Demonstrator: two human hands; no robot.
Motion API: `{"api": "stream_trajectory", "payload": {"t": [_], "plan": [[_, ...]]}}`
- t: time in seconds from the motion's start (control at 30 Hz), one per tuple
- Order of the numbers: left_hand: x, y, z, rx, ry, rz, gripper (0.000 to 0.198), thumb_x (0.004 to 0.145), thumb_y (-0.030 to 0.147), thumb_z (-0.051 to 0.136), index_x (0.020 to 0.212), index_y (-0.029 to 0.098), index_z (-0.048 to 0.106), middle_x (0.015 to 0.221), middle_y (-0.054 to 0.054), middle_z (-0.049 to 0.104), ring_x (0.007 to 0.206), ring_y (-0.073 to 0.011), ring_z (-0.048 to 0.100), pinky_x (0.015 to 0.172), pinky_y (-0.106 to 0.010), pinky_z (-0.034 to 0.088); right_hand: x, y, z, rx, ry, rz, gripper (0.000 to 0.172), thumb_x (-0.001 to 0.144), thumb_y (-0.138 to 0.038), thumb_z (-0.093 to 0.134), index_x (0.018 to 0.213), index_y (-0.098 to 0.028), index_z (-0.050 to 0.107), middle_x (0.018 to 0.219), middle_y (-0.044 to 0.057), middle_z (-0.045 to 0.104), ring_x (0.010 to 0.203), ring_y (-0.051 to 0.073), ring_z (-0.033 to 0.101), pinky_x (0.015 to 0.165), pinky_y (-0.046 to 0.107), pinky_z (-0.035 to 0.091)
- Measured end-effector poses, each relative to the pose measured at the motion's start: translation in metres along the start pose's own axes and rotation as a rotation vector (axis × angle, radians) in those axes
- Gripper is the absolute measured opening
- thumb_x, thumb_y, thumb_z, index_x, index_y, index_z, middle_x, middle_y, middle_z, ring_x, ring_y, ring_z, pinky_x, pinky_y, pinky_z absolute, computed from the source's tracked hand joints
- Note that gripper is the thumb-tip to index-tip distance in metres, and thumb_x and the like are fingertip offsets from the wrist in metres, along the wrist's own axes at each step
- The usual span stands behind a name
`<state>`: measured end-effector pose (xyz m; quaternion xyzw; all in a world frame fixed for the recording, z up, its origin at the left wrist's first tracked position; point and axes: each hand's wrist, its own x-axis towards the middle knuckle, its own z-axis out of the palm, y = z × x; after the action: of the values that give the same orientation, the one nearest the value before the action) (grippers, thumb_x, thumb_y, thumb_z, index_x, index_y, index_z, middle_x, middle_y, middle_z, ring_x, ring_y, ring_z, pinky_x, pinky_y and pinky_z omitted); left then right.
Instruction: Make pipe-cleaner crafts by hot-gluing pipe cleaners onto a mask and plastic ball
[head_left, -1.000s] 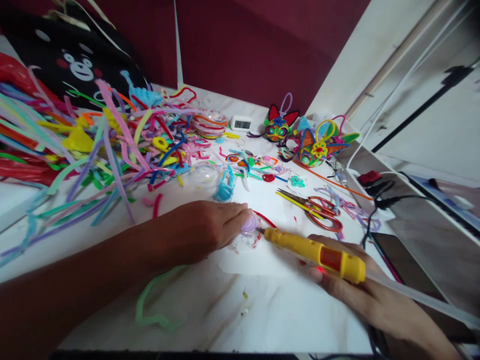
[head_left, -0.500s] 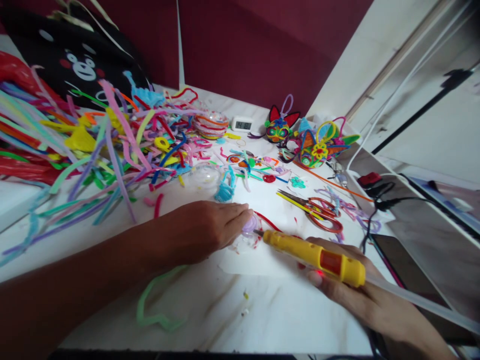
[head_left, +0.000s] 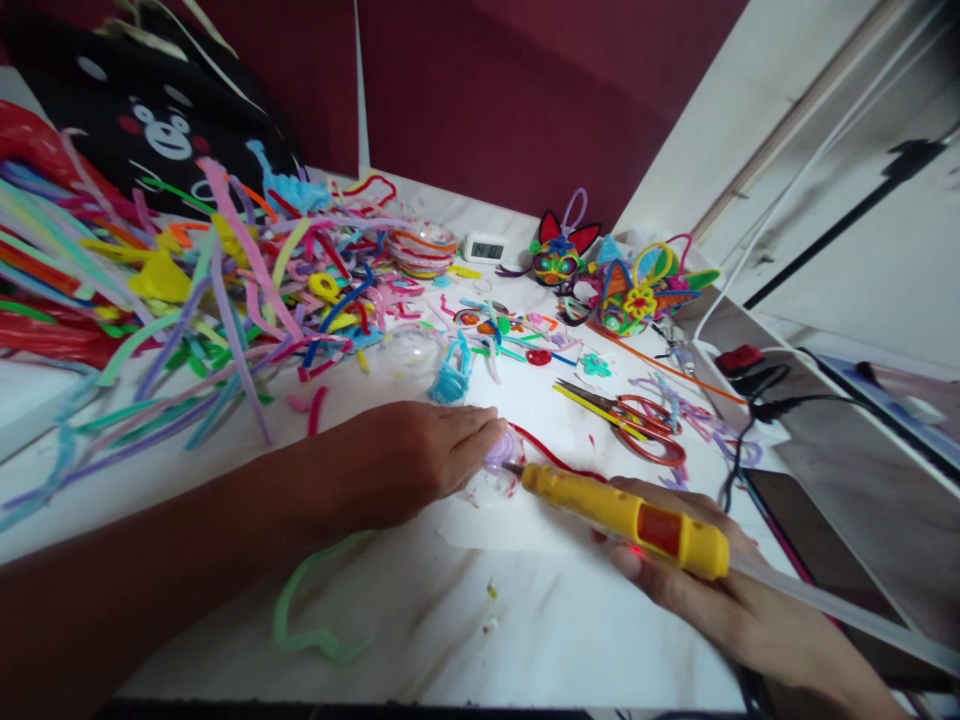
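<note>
Scissors [head_left: 626, 418] lie right of the pipe-cleaner heap [head_left: 187, 290] (clock [head_left: 484, 247] behind both).
</note>
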<state>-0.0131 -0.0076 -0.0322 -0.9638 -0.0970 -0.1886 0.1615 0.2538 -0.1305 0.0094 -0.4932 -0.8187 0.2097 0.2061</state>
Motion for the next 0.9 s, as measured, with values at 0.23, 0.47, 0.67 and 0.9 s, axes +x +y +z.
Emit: {"api": "stream_trajectory", "payload": {"t": [0.23, 0.47, 0.67, 0.9], "plan": [[0.0, 0.0, 0.002, -0.009, 0.011, 0.001, 0.035, 0.094, 0.011, 0.042, 0.127, 0.005, 0.05, 0.126, -0.017, 0.063, 0.117, -0.019, 0.06, 0.102, -0.028, 0.048, 0.0, -0.002, 0.002, 0.036, -0.004, 0.006, 0.019, 0.089, -0.032, 0.054, 0.105, -0.025, 0.063, 0.093, 0.002, 0.07, 0.075, 0.017, 0.067, 0.06, 0.024, 0.055], [0.0, 0.0, 0.0, -0.042, 0.015, -0.006, 0.035, 0.093, 0.009, 0.043, 0.126, 0.006, 0.051, 0.126, -0.017, 0.063, 0.117, -0.0195, 0.061, 0.101, -0.029, 0.049, 0.003, -0.008, 0.0, -0.028, -0.008, 0.01, 0.02, 0.09, -0.03, 0.051, 0.106, -0.025, 0.063, 0.093, 0.002, 0.071, 0.075, 0.018, 0.069, 0.063, 0.024, 0.057], [-0.001, 0.001, -0.001, -0.045, -0.033, -0.021, 0.039, 0.093, 0.01, 0.043, 0.131, 0.008, 0.048, 0.129, -0.016, 0.062, 0.119, -0.0193, 0.059, 0.102, -0.03, 0.049, -0.006, 0.001, -0.003, -0.156, 0.035, -0.001, 0.034, 0.091, -0.038, 0.05, 0.122, -0.029, 0.06, 0.109, 0.005, 0.072, 0.089, 0.022, 0.071, 0.073, 0.03, 0.061], [0.0, -0.001, -0.001, -0.013, -0.03, 0.006, 0.037, 0.092, 0.008, 0.043, 0.128, 0.006, 0.05, 0.129, -0.016, 0.062, 0.12, -0.0187, 0.058, 0.103, -0.028, 0.046, -0.011, 0.007, -0.002, -0.228, 0.056, 0.039, 0.038, 0.092, -0.043, 0.047, 0.124, -0.027, 0.062, 0.113, 0.007, 0.071, 0.099, 0.024, 0.069, 0.083, 0.035, 0.06]]}}
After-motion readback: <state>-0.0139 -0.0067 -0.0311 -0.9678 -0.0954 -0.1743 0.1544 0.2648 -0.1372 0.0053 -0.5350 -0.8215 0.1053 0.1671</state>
